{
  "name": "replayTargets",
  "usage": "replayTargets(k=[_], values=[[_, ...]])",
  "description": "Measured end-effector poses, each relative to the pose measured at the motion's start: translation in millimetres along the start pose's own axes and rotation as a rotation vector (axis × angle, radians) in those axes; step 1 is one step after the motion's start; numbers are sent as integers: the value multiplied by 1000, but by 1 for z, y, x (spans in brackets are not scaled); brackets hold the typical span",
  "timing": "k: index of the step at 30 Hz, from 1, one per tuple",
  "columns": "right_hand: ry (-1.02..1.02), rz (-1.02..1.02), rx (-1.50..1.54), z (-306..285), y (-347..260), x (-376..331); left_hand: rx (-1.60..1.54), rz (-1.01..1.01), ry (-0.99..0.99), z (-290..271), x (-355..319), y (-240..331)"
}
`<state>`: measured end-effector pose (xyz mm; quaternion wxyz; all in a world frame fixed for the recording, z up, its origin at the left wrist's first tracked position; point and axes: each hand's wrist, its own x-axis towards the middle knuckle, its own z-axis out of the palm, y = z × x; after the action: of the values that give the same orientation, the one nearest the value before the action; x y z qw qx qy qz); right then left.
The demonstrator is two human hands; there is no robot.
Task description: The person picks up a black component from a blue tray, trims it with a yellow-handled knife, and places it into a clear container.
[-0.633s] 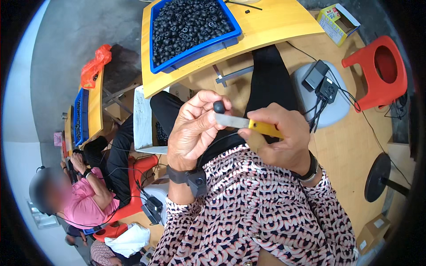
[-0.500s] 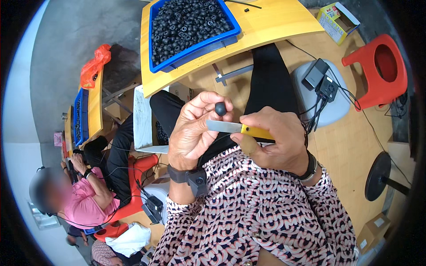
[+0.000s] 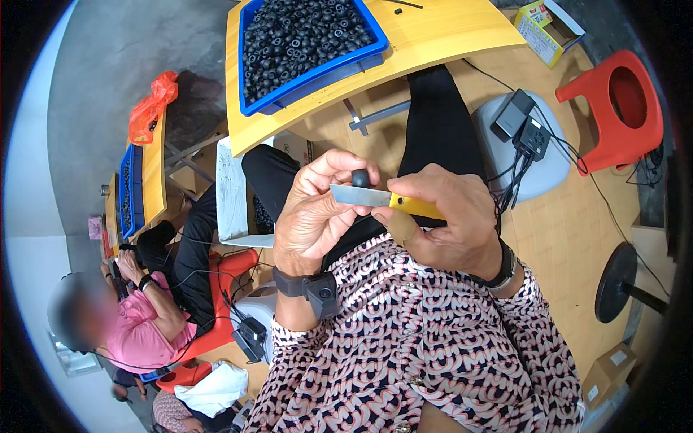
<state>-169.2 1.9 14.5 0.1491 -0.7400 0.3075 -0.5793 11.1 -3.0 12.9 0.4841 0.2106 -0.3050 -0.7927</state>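
Observation:
Between the fingertips of my left hand (image 3: 314, 206) is a small round black rubber part (image 3: 360, 177). My right hand (image 3: 447, 216) is wrapped round the yellow handle of a knife (image 3: 417, 207). Its flat metal blade (image 3: 361, 195) points left and lies across the lower side of the black part, hiding some of it; whether the edge cuts in, I cannot tell. Both hands are close together above my lap. Beyond them, a blue tray (image 3: 317, 81) heaped with similar black parts (image 3: 303, 43) stands on the yellow table (image 3: 433, 36).
An open white carton (image 3: 229, 195) with black parts inside stands left of my legs. At right are a grey stool (image 3: 552, 166) bearing black boxes and cables, and a red stool (image 3: 613, 115). A person in pink (image 3: 148, 325) sits at far left, near another blue tray (image 3: 128, 191).
The knife blade has moved up, away from me, and now overlaps the lower part of the black piece. My left hand has stayed nearly in place.

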Motion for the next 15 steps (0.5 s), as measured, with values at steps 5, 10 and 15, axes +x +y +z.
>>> replayTargets(k=[5,10,15], values=[[-1,0,12,0,1,0,3,3,7,1,0,0],[-19,3,3,-2,-1,1,-106,12,8,-1,0,-2],[-11,0,12,-2,1,0,-110,7,19,1,0,-2]])
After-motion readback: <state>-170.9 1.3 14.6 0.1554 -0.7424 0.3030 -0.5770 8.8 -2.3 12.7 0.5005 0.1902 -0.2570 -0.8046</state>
